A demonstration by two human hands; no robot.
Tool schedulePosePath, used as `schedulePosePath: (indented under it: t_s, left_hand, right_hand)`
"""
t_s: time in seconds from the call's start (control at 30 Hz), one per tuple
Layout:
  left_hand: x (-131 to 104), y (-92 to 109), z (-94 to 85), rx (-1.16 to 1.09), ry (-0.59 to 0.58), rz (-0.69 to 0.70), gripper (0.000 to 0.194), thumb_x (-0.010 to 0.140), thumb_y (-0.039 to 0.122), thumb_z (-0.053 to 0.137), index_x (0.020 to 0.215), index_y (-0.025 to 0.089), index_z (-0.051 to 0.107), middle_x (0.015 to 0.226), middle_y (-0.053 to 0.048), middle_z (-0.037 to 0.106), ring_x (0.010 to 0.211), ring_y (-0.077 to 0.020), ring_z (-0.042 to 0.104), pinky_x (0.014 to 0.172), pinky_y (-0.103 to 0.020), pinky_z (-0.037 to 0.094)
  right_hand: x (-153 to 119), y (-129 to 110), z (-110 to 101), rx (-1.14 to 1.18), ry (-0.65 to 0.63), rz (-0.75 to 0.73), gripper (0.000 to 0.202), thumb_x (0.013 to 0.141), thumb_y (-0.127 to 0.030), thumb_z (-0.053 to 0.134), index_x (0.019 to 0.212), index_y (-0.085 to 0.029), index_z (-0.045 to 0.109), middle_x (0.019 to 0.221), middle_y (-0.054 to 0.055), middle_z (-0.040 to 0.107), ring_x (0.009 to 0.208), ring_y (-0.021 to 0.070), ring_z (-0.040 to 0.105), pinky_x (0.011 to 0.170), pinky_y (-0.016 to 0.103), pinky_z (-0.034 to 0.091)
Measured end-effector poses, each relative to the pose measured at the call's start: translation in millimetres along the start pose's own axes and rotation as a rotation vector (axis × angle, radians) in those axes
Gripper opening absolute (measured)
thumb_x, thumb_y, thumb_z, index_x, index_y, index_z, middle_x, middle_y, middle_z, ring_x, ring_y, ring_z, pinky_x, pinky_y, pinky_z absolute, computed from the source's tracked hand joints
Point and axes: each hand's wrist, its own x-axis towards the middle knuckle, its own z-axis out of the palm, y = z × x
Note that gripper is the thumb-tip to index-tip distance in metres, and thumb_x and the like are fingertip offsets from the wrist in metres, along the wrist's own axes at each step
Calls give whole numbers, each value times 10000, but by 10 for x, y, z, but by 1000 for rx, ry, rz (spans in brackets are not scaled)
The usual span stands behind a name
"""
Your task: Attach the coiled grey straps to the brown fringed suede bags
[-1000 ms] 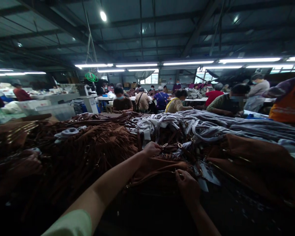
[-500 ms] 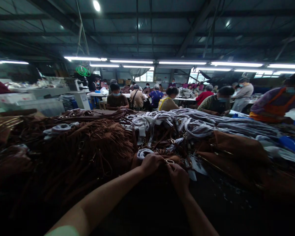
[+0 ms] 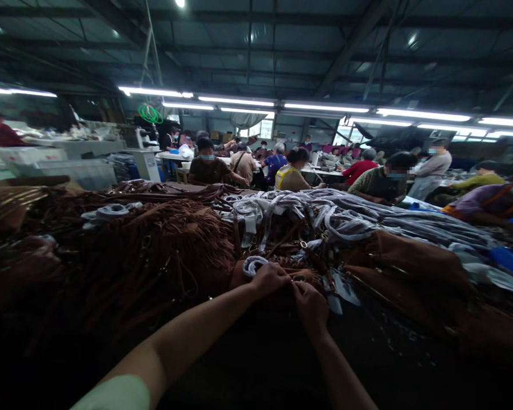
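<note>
the left hand (image 3: 270, 279) is bent at the fingers, with thumb and fingertips closed on a small metal piece (image 3: 291, 280). the right hand (image 3: 312, 304) is positioned opposite, its fingertips pinched at the same piece. the fingertips of the two hands nearly meet; the exact shape of the piece is too small to tell.

the small metal piece is located at the near edge of a brown bag (image 3: 237, 275), which lies among the piled goods in front of the person. a coiled wrapped strap (image 3: 255, 266) rests on the bag, just beyond the left hand; contact with the hand cannot be determined. a gold ring (image 3: 303, 245) lies farther back, beyond the right hand.

adjacent items: a fringed brown pile (image 3: 183, 233) is to the left, with a second wrapped coil (image 3: 112, 210) on top. a heap of grey wrapped straps (image 3: 367, 209) extends across the far right side. a larger brown bag (image 3: 419, 256) lies nearer, below that heap. clear plastic pieces (image 3: 345, 289) are between this bag and the right hand. a blue item (image 3: 509, 261) is at the far right.

background: a person in a brown shirt (image 3: 209, 169) is beyond the pile.
</note>
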Motion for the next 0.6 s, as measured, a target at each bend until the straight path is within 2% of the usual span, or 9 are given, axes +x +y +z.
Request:
schedulePosePath:
  t_s: [0.1, 0.2, 0.23, 0.3, 0.37, 0.43, 0.5, 0.53, 0.6]
  left_hand:
    - [155, -12, 17, -126, -77, -183, 270, 665, 341, 692, 827, 140, 772, 629, -4, 652, 590, -128, 547, 583, -226, 414]
    - [224, 65, 17, -177, -146, -304, 255, 613, 276, 705, 800, 114, 765, 577, 1, 612, 546, -123, 518, 559, -233, 415]
    - [218, 108, 17, -163, -149, -318, 234, 610, 259, 698, 786, 118, 761, 582, -1, 607, 556, -128, 521, 567, -237, 417]
    - [171, 193, 30, -66, -71, -246, 189, 641, 256, 671, 768, 141, 748, 670, -21, 627, 642, -150, 552, 628, -254, 430]
    - [109, 239, 63, 47, 62, -90, 172, 710, 276, 622, 793, 162, 720, 840, -50, 646, 776, -174, 571, 716, -272, 431]
    - [74, 222, 113, 45, 124, -9, 173, 763, 278, 575, 841, 162, 677, 912, -59, 632, 821, -172, 565, 731, -268, 423]
    - [89, 154, 167, -159, 62, -87, 175, 791, 270, 539, 870, 145, 631, 810, -37, 619, 716, -142, 550, 646, -241, 409]
    - [113, 112, 194, -296, 18, -144, 174, 802, 270, 521, 867, 136, 610, 740, -20, 604, 643, -124, 530, 594, -225, 391]
    - [175, 34, 249, -543, -31, -214, 159, 817, 265, 487, 838, 130, 568, 660, 0, 589, 540, -96, 488, 529, -206, 356]
  right_hand:
    - [-2, -2, -25, -10, -26, -29, 362, 901, -496, 417, 965, -292, 708, 958, 39, 723, 850, 232, 663, 639, 283, 385]
    - [31, 23, -57, 1, -66, -75, 324, 884, -462, 450, 951, -294, 719, 954, 42, 724, 853, 229, 661, 659, 288, 395]
    - [57, 45, -67, 23, -83, -83, 306, 869, -448, 474, 944, -287, 722, 939, 47, 725, 847, 230, 660, 664, 292, 403]
    - [132, 112, -84, 131, -121, -81, 267, 811, -422, 551, 919, -251, 726, 893, 58, 726, 829, 236, 658, 672, 300, 428]
    - [221, 197, -93, 361, -176, -44, 271, 706, -391, 660, 893, -204, 718, 845, 63, 724, 803, 237, 658, 675, 305, 465]
    - [301, 270, -94, 679, -267, 27, 355, 608, -355, 746, 910, -174, 703, 838, 58, 724, 790, 225, 662, 685, 302, 503]
    - [359, 301, -90, 974, -320, 122, 431, 562, -348, 796, 936, -161, 693, 851, 51, 725, 778, 199, 668, 695, 289, 531]
    - [380, 296, -88, 1087, -302, 176, 446, 547, -353, 816, 927, -157, 690, 839, 48, 726, 755, 185, 671, 692, 282, 542]
    - [416, 251, -87, 1244, -180, 276, 467, 504, -359, 853, 885, -151, 680, 787, 41, 726, 692, 163, 671, 666, 269, 560]
